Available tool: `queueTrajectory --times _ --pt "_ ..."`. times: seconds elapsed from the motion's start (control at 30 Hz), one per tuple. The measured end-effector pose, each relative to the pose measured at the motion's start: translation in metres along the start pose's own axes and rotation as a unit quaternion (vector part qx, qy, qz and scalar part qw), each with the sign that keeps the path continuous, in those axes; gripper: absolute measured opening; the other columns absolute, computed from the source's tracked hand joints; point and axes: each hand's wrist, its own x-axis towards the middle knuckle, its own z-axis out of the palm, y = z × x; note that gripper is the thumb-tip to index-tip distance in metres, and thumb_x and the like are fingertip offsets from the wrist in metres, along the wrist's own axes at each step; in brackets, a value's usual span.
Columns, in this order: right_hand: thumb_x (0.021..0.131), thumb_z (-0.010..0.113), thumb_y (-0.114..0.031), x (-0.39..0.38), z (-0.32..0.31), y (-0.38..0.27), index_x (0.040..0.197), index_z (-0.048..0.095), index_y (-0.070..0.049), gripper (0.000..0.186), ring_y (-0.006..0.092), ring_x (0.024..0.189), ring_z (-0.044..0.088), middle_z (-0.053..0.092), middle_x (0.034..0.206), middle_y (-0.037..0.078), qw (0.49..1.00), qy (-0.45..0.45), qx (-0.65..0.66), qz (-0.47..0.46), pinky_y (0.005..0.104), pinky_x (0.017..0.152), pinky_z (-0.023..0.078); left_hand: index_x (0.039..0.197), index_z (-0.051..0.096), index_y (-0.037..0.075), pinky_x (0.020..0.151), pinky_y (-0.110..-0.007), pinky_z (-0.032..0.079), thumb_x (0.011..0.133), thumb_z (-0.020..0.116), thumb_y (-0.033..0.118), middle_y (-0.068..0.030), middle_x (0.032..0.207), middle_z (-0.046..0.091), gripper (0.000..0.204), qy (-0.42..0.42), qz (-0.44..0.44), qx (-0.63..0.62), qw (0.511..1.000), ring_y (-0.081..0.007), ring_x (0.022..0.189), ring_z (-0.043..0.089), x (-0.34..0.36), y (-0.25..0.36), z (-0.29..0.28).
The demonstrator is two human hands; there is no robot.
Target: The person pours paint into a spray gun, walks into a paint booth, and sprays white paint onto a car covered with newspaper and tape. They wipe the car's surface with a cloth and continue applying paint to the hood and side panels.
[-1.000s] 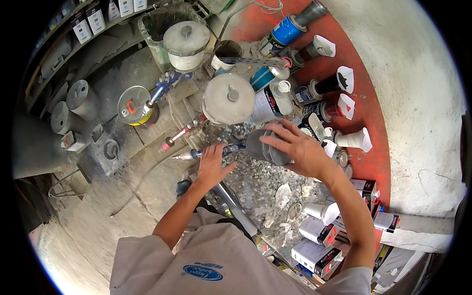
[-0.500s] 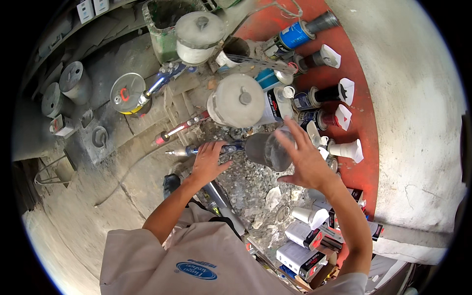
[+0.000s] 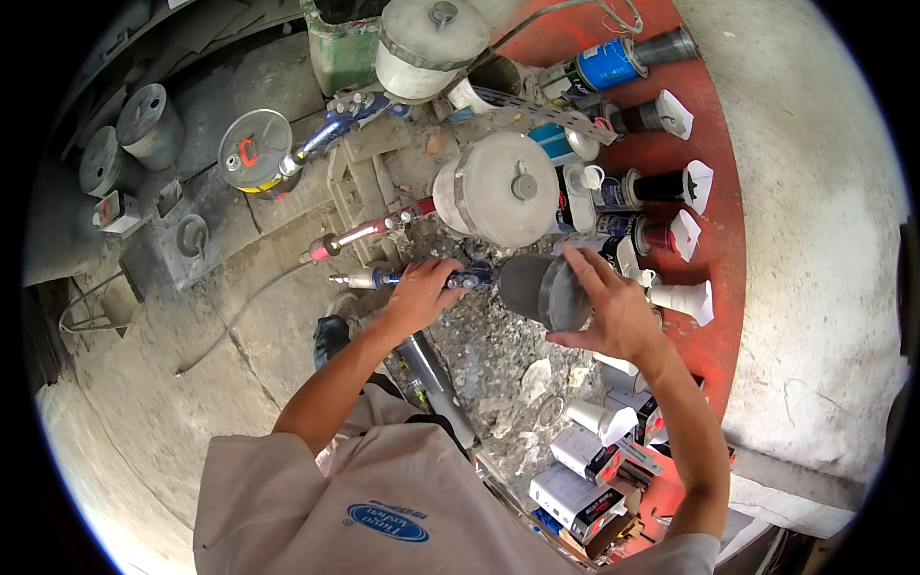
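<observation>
A blue spray gun (image 3: 471, 278) with a dark grey cup (image 3: 525, 289) lies sideways over the paint-crusted bench. My left hand (image 3: 426, 290) is closed around the gun's body, its metal end sticking out to the left. Fingers above and thumb below, my right hand (image 3: 621, 311) grips the lid end of the cup. Just beyond, a second spray gun, red (image 3: 374, 228), points left and bears a large pale cup (image 3: 510, 190). Farther back is another blue spray gun (image 3: 335, 129) with a pale lidded cup (image 3: 431, 48).
On the red surface at the right stand several paint cans, one of them blue (image 3: 609, 62), with cups on top. Boxes (image 3: 580, 498) pile up at the near right. A metal can with a red handle (image 3: 257, 153) sits at the left, and a hose (image 3: 235, 331) crosses the floor.
My left hand has closed on the spray gun, and my right hand has come onto the cup's lid end. The view has shifted slightly, moving the far things rightward.
</observation>
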Motion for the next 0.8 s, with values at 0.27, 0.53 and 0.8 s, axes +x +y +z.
queueTrajectory --times 0.27,0.53,0.8 --pt "0.063 0.083 -0.047 0.001 0.018 -0.009 0.14 0.04 -0.002 0.099 0.0413 0.104 0.059 0.055 0.12 0.025 0.989 0.068 0.099 0.087 0.0473 0.087 0.05 0.105 0.058 0.013 0.069 -0.042 0.051 0.082 0.071 0.043 -0.0101 0.082 0.066 0.04 -0.038 -0.006 0.035 0.999 -0.0318 0.079 0.065 0.01 -0.017 -0.003" --pt "0.055 0.084 -0.021 0.006 0.08 -0.012 0.138 0.042 0.0 0.095 0.0378 0.116 0.051 0.052 0.127 0.021 0.934 0.306 0.178 0.049 0.0442 0.1 0.04 0.104 0.056 0.019 0.068 -0.044 0.05 0.077 0.073 0.046 -0.0091 0.082 0.067 0.042 -0.049 -0.031 0.067 0.996 -0.0317 0.08 0.067 0.013 -0.021 0.005" --pt "0.056 0.083 -0.016 0.014 0.068 -0.034 0.139 0.046 -0.003 0.091 0.0347 0.12 0.048 0.048 0.131 0.017 0.936 0.286 0.168 0.118 0.042 0.104 0.037 0.102 0.06 0.017 0.068 -0.046 0.05 0.077 0.067 0.058 -0.0129 0.077 0.066 0.048 -0.093 -0.056 0.1 0.989 -0.0344 0.079 0.066 0.018 -0.019 -0.008"
